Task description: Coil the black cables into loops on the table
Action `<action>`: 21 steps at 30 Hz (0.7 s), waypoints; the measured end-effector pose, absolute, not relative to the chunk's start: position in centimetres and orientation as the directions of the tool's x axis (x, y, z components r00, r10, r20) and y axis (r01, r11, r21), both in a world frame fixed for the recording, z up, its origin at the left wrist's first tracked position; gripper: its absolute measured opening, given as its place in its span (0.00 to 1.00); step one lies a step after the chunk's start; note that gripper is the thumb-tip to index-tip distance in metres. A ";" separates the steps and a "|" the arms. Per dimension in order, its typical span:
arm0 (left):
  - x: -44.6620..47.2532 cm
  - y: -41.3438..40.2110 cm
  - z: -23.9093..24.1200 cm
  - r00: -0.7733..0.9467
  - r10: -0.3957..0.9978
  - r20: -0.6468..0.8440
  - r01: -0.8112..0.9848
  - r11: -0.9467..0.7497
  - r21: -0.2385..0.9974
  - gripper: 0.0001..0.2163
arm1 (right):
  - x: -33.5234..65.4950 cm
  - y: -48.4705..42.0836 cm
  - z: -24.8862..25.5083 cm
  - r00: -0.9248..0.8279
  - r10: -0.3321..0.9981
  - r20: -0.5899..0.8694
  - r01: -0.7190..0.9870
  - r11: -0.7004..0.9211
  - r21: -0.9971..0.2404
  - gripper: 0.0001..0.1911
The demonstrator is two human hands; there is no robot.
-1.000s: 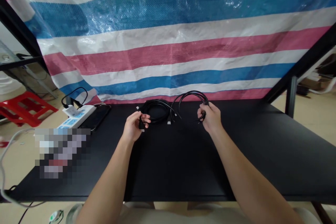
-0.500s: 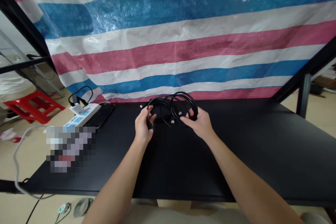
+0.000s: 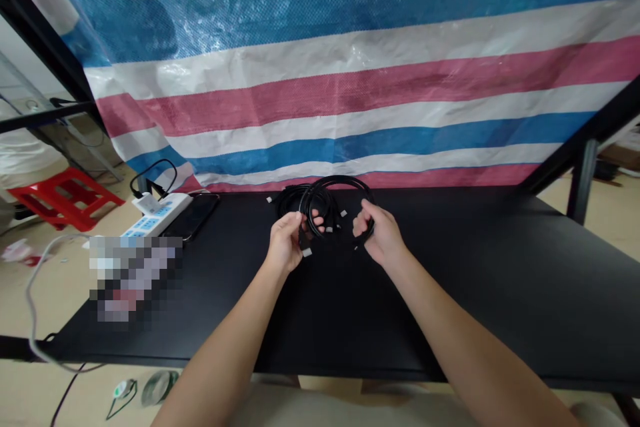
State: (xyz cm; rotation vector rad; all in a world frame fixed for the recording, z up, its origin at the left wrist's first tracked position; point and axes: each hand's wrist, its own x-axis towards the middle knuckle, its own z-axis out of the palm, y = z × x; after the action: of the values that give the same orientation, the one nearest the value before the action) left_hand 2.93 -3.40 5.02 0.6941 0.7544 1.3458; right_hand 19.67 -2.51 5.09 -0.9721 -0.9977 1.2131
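A looped black cable [image 3: 345, 179] arches between my two hands above the black table. My left hand [image 3: 287, 240] is closed around its left side, with a metal-tipped plug [image 3: 307, 252] hanging below the fingers. On the other side, my right hand [image 3: 383, 233] grips the strands, its fingers curled around them; a thin end pokes out beneath. Behind the loop lies a coiled bundle of black cables [image 3: 287, 200] on the table, with several light-coloured connector tips showing. My hands and the held cable hide part of that bundle.
A white power strip [image 3: 163, 213] with a plugged-in charger sits at the table's left, beside a dark phone [image 3: 200, 217]. A striped plastic sheet [image 3: 330, 80] hangs along the back edge. A red stool [image 3: 67, 197] stands on the floor at left.
My left hand has moved right and now holds the gathered coil, which was mostly in my right hand. The right hand's fingers have curled in. More of the bundle behind shows.
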 end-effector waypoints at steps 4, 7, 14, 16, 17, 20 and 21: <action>2.6 -2.4 4.6 -0.122 0.988 -0.093 -0.624 -0.003 0.782 0.13 | 19.1 -2.4 4.3 0.220 0.956 0.194 0.189 0.153 -0.970 0.16; 2.5 -1.9 4.5 -0.175 0.979 -0.104 -0.637 -0.032 0.770 0.12 | 18.9 -2.6 4.1 0.226 0.919 0.321 0.430 0.202 -0.880 0.10; 1.6 -1.2 4.8 -0.284 0.950 -0.127 -0.608 -0.076 0.790 0.09 | 17.4 -1.3 5.5 0.126 0.949 0.289 0.831 0.058 -0.554 0.17; 1.2 -0.7 4.5 -0.332 0.936 -0.117 -0.556 -0.094 0.826 0.10 | 16.7 -0.3 6.7 0.085 0.983 0.164 0.898 -0.005 -0.439 0.21; 0.9 -0.5 4.2 -0.361 0.927 -0.102 -0.518 -0.108 0.848 0.09 | 16.4 0.3 7.3 0.087 0.991 0.102 0.914 -0.039 -0.403 0.22; 0.2 0.3 3.2 -0.440 0.898 -0.005 -0.349 -0.165 0.923 0.07 | 15.2 2.2 8.7 0.051 0.998 0.027 0.928 -0.037 -0.371 0.25; 0.0 0.5 2.9 -0.454 0.890 0.037 -0.277 -0.181 0.944 0.08 | 14.9 2.8 8.9 0.040 0.999 0.009 0.927 -0.034 -0.373 0.25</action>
State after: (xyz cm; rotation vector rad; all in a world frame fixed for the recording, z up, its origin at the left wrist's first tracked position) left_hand 0.04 0.51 2.87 0.7919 1.2205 1.7592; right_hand 14.88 2.79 8.90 -2.0440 -1.9669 0.3702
